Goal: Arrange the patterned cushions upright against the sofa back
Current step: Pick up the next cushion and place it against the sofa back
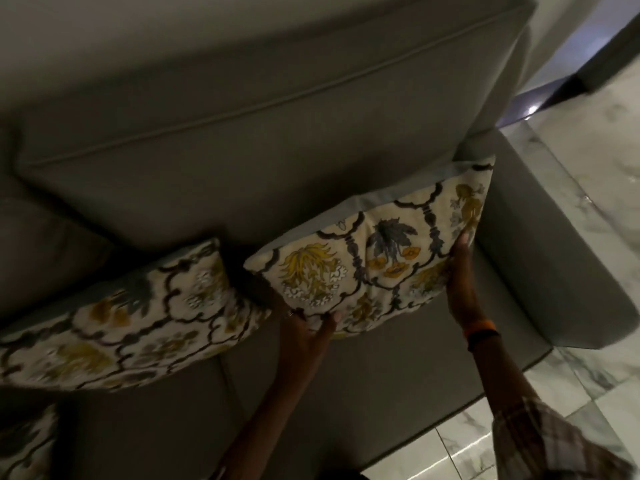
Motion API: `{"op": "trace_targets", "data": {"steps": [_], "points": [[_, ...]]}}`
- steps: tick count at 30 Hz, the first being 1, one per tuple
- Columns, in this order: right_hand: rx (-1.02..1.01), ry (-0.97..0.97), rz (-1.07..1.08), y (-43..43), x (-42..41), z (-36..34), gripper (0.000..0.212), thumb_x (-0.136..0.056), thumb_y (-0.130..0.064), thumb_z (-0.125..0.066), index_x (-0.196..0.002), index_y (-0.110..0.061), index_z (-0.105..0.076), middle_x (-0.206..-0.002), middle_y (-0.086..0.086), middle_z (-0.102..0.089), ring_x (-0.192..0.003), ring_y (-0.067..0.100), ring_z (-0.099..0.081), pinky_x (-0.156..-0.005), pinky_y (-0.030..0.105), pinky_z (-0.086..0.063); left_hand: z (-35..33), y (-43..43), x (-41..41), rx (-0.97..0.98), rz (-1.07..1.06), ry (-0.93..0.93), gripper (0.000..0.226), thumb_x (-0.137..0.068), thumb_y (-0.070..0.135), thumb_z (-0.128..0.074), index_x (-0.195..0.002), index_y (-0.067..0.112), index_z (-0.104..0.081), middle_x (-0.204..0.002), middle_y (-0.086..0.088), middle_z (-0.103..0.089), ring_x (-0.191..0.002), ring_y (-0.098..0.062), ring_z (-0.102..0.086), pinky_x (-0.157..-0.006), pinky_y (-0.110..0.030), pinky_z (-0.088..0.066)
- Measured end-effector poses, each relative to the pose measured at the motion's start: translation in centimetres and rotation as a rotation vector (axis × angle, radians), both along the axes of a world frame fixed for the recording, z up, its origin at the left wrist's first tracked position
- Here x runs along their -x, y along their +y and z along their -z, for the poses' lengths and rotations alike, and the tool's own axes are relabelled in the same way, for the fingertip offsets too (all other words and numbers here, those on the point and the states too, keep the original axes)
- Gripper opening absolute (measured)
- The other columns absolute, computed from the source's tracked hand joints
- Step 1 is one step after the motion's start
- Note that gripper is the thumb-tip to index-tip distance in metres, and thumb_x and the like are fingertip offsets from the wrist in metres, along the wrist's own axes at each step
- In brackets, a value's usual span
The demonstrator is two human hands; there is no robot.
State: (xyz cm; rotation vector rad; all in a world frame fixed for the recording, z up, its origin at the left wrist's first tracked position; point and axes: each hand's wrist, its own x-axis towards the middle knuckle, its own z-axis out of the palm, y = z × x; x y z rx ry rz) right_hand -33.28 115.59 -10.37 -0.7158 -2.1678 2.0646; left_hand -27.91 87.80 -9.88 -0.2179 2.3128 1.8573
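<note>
Both hands clamp the floral cushion (377,251): L hand (308,327) pinches bottom edge, R hand (462,289) pressed flat on side. Long axis runs 8–2 o'clock; sofa back (242,150) at 12.

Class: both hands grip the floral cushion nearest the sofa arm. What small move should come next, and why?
Probably press the cream floral-print fabric cushion back against the grey sofa back. The left hand and right hand hold its edges, and it looks tilted.

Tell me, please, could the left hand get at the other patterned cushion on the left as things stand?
Probably yes. That cushion lies just beside the left hand, nothing between them. But the left hand, like the right hand, is gripping the cushion near the armrest and would have to let go first.
</note>
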Motion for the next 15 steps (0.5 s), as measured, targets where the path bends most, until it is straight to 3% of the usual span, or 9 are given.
{"op": "trace_targets", "data": {"steps": [3,5,7,11,13,15], "points": [[0.024,0.040,0.048,5.9,4.9,1.5,0.085,-0.099,-0.075,-0.034,-0.170,-0.033,-0.014,-0.172,-0.004,-0.035,-0.151,0.015,-0.046,-0.120,0.037,-0.045,1.3,5.1,4.8,0.022,0.033,0.025,0.075,-0.081,0.015,-0.080,-0.142,0.003,-0.039,-0.139,-0.007,-0.056,-0.129,-0.012,-0.054,-0.107,-0.026,-0.046],[0.047,0.073,0.062,9.3,7.8,2.6,0.069,-0.108,-0.058,-0.024,-0.170,-0.031,-0.014,-0.171,-0.003,-0.037,-0.150,0.014,-0.047,-0.118,0.032,-0.048,1.2,8.4,7.5,0.019,0.031,0.058,0.086,-0.080,0.016,-0.080,-0.147,0.002,-0.028,-0.146,-0.011,-0.047,-0.135,-0.012,-0.047,-0.109,-0.015,-0.038],[0.072,0.083,0.062,12.4,10.4,4.0,0.063,-0.112,-0.052,-0.020,-0.170,-0.029,-0.014,-0.170,-0.003,-0.039,-0.148,0.013,-0.049,-0.117,0.030,-0.048,1.9,11.1,9.8,0.005,0.023,0.070,0.094,-0.080,0.027,-0.077,-0.151,0.012,-0.017,-0.153,-0.012,-0.037,-0.140,-0.013,-0.040,-0.114,-0.015,-0.031],[0.110,0.007,0.002,18.0,14.9,9.9,0.074,-0.102,-0.076,-0.035,-0.167,-0.040,-0.025,-0.171,-0.005,-0.039,-0.154,0.022,-0.043,-0.127,0.058,-0.031,5.9,13.8,13.3,0.041,0.056,-0.030,0.092,-0.081,0.049,-0.071,-0.148,0.009,-0.023,-0.148,-0.015,-0.045,-0.135,-0.021,-0.047,-0.112,-0.027,-0.040],[0.110,-0.021,-0.053,19.6,16.0,12.8,0.077,-0.099,-0.080,-0.036,-0.166,-0.041,-0.029,-0.170,-0.005,-0.040,-0.156,0.024,-0.040,-0.128,0.059,-0.027,7.9,14.7,14.4,0.084,0.075,-0.069,0.087,-0.084,0.048,-0.065,-0.149,0.007,-0.025,-0.151,-0.016,-0.040,-0.139,-0.026,-0.042,-0.117,-0.034,-0.036],[0.095,-0.016,-0.053,19.9,16.6,14.3,0.082,-0.098,-0.080,-0.037,-0.167,-0.037,-0.027,-0.171,-0.004,-0.039,-0.156,0.022,-0.040,-0.129,0.056,-0.027,9.0,15.8,15.3,0.093,0.066,-0.116,0.072,-0.094,0.030,-0.061,-0.151,0.003,-0.026,-0.157,-0.017,-0.031,-0.144,-0.028,-0.032,-0.121,-0.036,-0.025]]}}
